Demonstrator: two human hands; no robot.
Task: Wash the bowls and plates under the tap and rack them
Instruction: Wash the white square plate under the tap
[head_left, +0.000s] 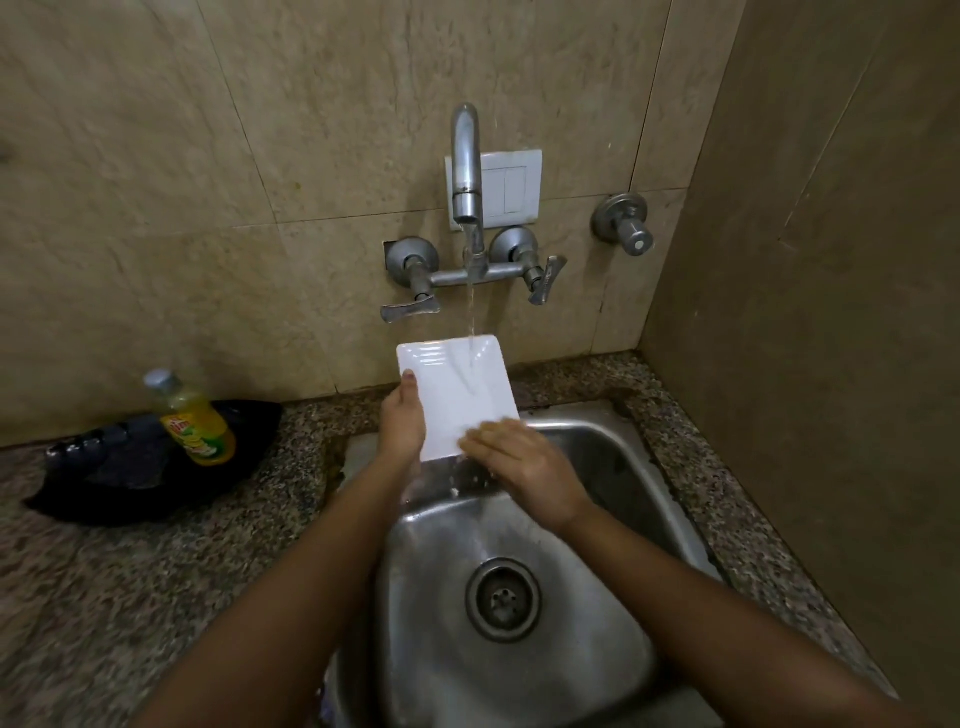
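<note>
Head view: the left hand (402, 422) pinches the left edge of a white rectangular plate (452, 387), thumb on its face. The plate's long axis runs away from the grip toward the tap (466, 161), above the sink (613, 467). The water stream (471, 312) lands beyond the thumb. The right hand (519, 467), blurred, presses flat fingers on the near corner.

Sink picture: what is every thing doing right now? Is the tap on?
tap: on, water falling onto the plate.
plate: wet, held tilted over the sink.
left hand: grips the plate's left edge.
right hand: fingers flat on the plate's near corner.
sink: wet, drain unplugged.
soap bottle: cap on, resting on a dark cloth.
</note>
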